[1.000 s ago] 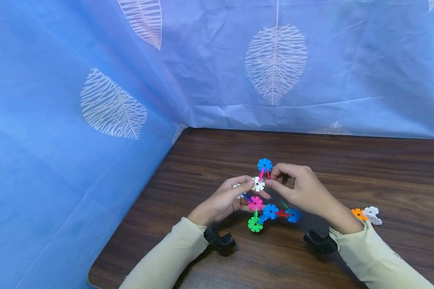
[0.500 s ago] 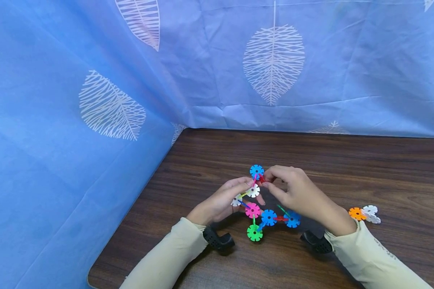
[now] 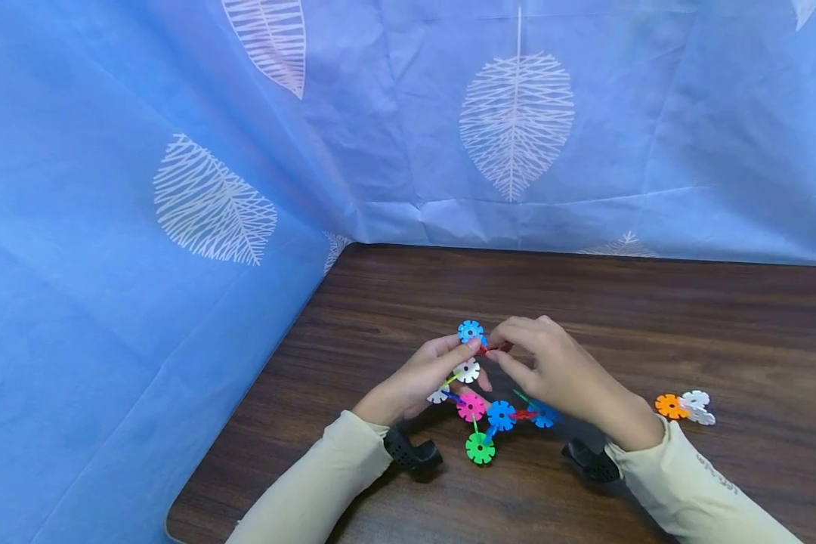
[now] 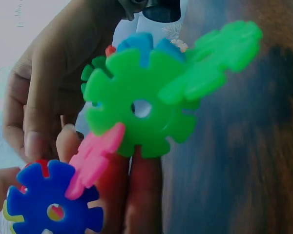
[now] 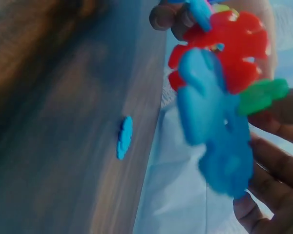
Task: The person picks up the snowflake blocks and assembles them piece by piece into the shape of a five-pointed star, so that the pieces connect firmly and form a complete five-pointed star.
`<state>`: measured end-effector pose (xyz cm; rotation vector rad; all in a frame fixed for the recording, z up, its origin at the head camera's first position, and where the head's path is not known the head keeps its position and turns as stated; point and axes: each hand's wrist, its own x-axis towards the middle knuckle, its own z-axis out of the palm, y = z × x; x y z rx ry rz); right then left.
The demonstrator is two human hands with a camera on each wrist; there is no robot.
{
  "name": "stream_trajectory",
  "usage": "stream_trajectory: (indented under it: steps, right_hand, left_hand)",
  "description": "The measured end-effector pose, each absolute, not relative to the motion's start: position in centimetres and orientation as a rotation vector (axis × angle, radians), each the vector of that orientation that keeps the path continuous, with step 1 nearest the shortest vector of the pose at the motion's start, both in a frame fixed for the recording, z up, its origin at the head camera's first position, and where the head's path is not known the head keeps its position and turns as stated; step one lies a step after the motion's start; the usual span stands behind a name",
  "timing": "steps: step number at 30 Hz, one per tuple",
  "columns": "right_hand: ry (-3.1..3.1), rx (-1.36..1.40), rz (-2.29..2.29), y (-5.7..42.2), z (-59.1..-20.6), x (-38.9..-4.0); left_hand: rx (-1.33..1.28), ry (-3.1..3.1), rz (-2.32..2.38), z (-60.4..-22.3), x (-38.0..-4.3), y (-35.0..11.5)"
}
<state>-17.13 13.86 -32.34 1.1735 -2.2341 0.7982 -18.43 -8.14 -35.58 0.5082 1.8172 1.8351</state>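
Observation:
Notched plastic discs in several colours are slotted together into a bent chain, held in front of me. My left hand (image 3: 418,370) grips its upper end, thumb by the blue disc (image 3: 470,331). My right hand (image 3: 551,363) pinches a red disc (image 3: 493,348) edge-on beside that blue disc. From the left hand the chain hangs through a white disc (image 3: 467,370), a pink disc (image 3: 471,406) and a green disc (image 3: 480,449) to blue discs at the right. In the left wrist view a large green disc (image 4: 112,97) hides part of the fingers.
On the dark wooden table (image 3: 734,325), right of my right forearm, lie an orange disc (image 3: 671,406) and white discs (image 3: 697,400). A blue cloth with leaf prints (image 3: 394,113) stands behind and to the left. Black wrist mounts (image 3: 415,453) sit under both wrists.
The chain's upper end has come down and left, with the right hand following it. The left thumb now lies by the blue disc rather than the white one; the green disc hangs lower.

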Motion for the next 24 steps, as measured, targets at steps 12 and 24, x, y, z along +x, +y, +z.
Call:
stream_trajectory:
  steps: [12,24]
  right_hand:
    - [-2.980,1.142,0.826,14.0,-33.2,-23.3]
    - [-3.060,1.037,0.983,12.1,-35.0,-25.8]
  left_hand:
    - [0.425,1.888,1.906,-35.6,-19.1,-9.2]
    - [0.450,1.911,1.882,-35.3,-18.9,-9.2]
